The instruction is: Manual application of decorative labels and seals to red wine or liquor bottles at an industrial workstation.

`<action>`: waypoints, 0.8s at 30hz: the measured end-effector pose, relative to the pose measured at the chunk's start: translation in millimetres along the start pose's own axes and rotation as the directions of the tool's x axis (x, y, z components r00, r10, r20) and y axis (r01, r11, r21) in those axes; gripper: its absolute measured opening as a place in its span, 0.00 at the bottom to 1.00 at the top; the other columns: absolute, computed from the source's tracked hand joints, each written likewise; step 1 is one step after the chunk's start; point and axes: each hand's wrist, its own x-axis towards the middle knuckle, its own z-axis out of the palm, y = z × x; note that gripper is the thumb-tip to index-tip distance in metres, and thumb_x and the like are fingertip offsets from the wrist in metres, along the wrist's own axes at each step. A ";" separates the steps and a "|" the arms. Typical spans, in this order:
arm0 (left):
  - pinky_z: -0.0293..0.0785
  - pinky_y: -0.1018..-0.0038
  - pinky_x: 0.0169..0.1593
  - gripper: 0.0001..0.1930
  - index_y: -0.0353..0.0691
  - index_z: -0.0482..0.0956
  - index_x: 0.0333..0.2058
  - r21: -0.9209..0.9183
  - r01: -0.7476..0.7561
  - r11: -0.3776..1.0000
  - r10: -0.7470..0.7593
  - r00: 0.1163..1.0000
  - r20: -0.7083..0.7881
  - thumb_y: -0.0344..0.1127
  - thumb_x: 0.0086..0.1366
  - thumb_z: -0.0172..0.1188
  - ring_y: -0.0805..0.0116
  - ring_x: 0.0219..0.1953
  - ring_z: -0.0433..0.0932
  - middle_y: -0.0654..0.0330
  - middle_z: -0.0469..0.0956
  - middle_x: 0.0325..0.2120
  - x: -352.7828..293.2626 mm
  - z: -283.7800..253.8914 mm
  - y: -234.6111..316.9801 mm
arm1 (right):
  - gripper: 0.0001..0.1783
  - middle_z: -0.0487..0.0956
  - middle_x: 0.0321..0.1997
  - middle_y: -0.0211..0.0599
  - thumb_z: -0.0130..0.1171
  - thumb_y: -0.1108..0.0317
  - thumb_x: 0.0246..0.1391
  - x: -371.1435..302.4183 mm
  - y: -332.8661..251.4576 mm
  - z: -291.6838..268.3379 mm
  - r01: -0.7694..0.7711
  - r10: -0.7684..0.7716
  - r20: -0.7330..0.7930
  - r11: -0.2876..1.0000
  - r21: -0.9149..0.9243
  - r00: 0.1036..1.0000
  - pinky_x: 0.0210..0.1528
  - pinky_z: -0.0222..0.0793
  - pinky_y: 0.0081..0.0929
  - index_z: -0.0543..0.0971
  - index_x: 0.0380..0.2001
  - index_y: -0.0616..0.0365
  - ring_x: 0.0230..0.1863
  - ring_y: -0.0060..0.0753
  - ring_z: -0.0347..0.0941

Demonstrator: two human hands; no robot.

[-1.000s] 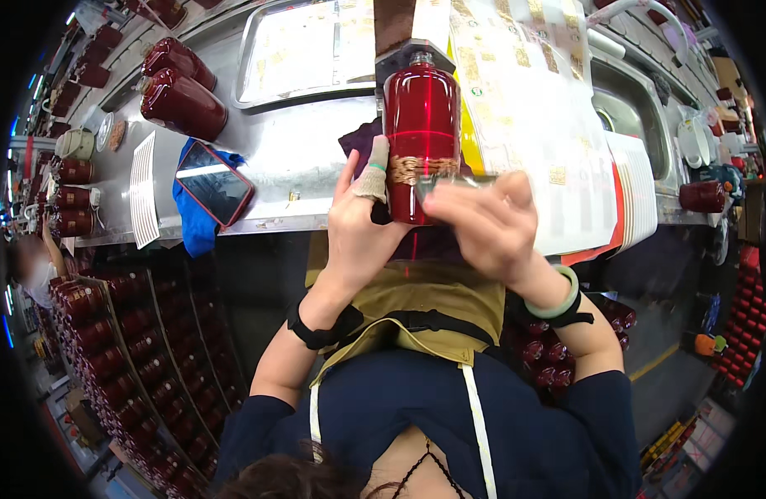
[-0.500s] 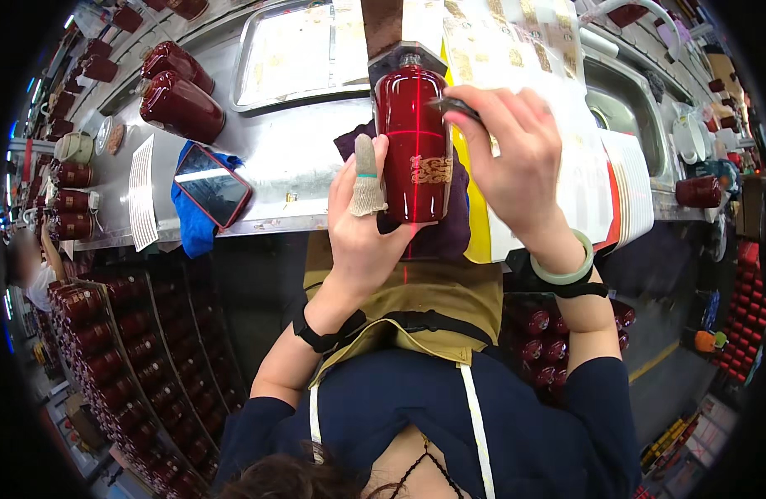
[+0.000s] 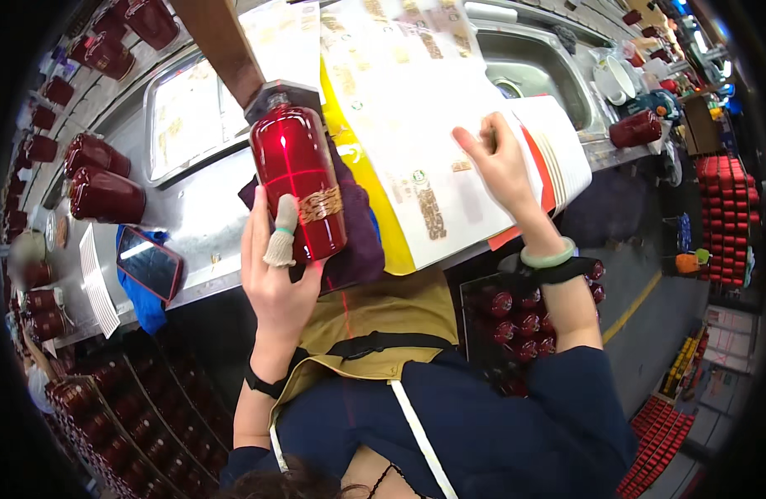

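Observation:
A glossy dark red bottle (image 3: 276,162) lies on a dark purple cloth (image 3: 362,241), its neck against a dark holder (image 3: 295,93). Red light lines cross on its face, and a gold ornamental decal (image 3: 319,205) sits near its base. My left hand (image 3: 273,287) grips the bottle along its left side and base, with a knit sleeve (image 3: 280,241) on one finger. Off to the right, my right hand (image 3: 508,170) hovers over white decal sheets (image 3: 383,125), fingers curled and thumb stretched out. What those fingers hold, if anything, is hidden.
A phone (image 3: 150,262) on a blue cloth and two red jars (image 3: 108,195) stand at left. Behind is a metal tray (image 3: 154,158). A sink (image 3: 537,71) lies at far right, near stacked white sheets (image 3: 557,141). Racked red bottles (image 3: 520,324) sit below the counter.
My right hand has left the bottle, where it held a dark pointed tool, and moved right over the sheets. The view has swung, shifting the bottle leftward in it. My left hand stays on the bottle.

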 end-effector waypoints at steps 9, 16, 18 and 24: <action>0.75 0.56 0.63 0.44 0.40 0.78 0.65 0.033 0.022 0.999 -0.022 1.000 -0.002 0.20 0.44 0.78 0.41 0.64 0.76 0.42 0.70 0.69 0.8 1.9 4.8 | 0.33 0.84 0.31 0.44 0.78 0.42 0.45 80.1 160.8 -162.1 -0.348 0.291 -0.192 0.807 -0.476 0.937 0.38 0.74 0.36 0.81 0.31 0.66 0.33 0.32 0.78; 0.74 0.57 0.64 0.47 0.42 0.76 0.68 0.046 0.034 0.998 -0.034 0.999 0.019 0.20 0.44 0.77 0.43 0.65 0.76 0.43 0.71 0.69 0.3 -0.2 5.2 | 0.35 0.87 0.39 0.45 0.77 0.40 0.46 101.3 197.1 -188.0 -0.478 0.439 -0.198 0.741 -0.471 0.876 0.43 0.77 0.34 0.84 0.38 0.65 0.39 0.33 0.82; 0.75 0.57 0.63 0.46 0.41 0.77 0.67 0.050 0.031 0.998 -0.032 0.999 0.021 0.20 0.44 0.77 0.42 0.64 0.77 0.42 0.70 0.69 0.6 -0.1 5.1 | 0.34 0.87 0.36 0.43 0.76 0.42 0.49 107.0 208.8 -192.2 -0.398 0.303 -0.274 0.808 -0.433 0.913 0.39 0.76 0.34 0.85 0.39 0.67 0.35 0.33 0.82; 0.76 0.56 0.62 0.45 0.39 0.78 0.65 0.034 0.020 0.999 -0.020 1.000 0.017 0.18 0.43 0.74 0.40 0.63 0.76 0.41 0.69 0.70 1.1 -0.7 5.5 | 0.26 0.87 0.33 0.49 0.64 0.49 0.59 129.7 253.4 -210.4 -0.508 0.436 -0.261 0.748 -0.427 0.861 0.38 0.77 0.36 0.88 0.44 0.65 0.35 0.40 0.84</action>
